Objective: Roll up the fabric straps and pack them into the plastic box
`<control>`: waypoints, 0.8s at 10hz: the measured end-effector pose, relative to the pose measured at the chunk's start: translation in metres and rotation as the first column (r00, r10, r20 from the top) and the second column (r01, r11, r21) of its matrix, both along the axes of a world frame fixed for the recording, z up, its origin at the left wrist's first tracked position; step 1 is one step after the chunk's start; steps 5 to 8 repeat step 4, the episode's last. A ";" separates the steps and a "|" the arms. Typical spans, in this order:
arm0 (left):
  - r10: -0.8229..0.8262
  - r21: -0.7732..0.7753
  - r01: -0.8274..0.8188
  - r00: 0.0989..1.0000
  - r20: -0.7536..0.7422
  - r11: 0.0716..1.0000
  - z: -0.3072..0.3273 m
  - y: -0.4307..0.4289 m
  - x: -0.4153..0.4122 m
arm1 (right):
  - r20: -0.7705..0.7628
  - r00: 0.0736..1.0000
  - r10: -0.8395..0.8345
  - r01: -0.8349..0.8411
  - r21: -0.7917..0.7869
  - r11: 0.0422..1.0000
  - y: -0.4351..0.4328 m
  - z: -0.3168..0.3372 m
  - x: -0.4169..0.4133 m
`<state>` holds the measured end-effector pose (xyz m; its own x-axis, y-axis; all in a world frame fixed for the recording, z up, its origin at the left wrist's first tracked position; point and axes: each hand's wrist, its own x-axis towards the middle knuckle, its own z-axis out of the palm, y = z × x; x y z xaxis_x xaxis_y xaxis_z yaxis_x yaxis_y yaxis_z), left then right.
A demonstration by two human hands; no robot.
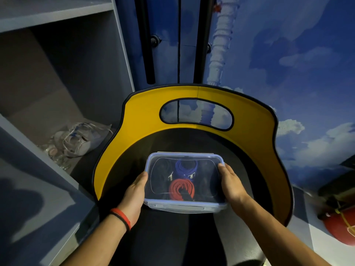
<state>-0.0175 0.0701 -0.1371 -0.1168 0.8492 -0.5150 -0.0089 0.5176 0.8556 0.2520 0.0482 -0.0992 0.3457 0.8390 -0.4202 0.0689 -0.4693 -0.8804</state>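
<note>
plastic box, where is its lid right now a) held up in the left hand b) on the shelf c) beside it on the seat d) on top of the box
d: the clear lid covers the plastic box, with the red strap and blue strap showing through it.

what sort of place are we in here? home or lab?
Likely a home bedroom, perhaps a child's: cloud-and-rocket mural across the wall and cupboard doors, grey shelf unit on the left, yellow-backed chair. The left hand and right hand hold the plastic box over its seat.
</note>
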 end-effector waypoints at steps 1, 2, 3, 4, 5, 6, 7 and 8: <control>-0.106 -0.008 0.106 0.992 -0.061 0.994 0.017 0.001 0.000 | 0.150 0.988 0.030 -0.027 -0.021 0.999 0.000 0.006 0.002; -0.107 0.096 0.138 0.955 -0.275 0.986 0.040 0.002 0.005 | 0.494 0.868 0.058 -0.101 0.061 0.993 -0.005 0.022 0.000; -0.124 0.149 0.204 0.897 -0.424 0.968 0.058 -0.001 0.007 | 0.692 0.717 0.081 -0.252 0.149 0.956 -0.014 0.040 -0.008; -0.144 0.134 0.261 0.816 -0.560 0.956 0.076 -0.009 0.009 | 0.723 0.675 0.145 -0.323 0.113 0.940 -0.020 0.056 -0.013; -0.144 0.134 0.261 0.816 -0.560 0.956 0.076 -0.009 0.009 | 0.723 0.675 0.145 -0.323 0.113 0.940 -0.020 0.056 -0.013; -0.144 0.134 0.261 0.816 -0.560 0.956 0.076 -0.009 0.009 | 0.723 0.675 0.145 -0.323 0.113 0.940 -0.020 0.056 -0.013; -0.144 0.134 0.261 0.816 -0.560 0.956 0.076 -0.009 0.009 | 0.723 0.675 0.145 -0.323 0.113 0.940 -0.020 0.056 -0.013; -0.144 0.134 0.261 0.816 -0.560 0.956 0.076 -0.009 0.009 | 0.723 0.675 0.145 -0.323 0.113 0.940 -0.020 0.056 -0.013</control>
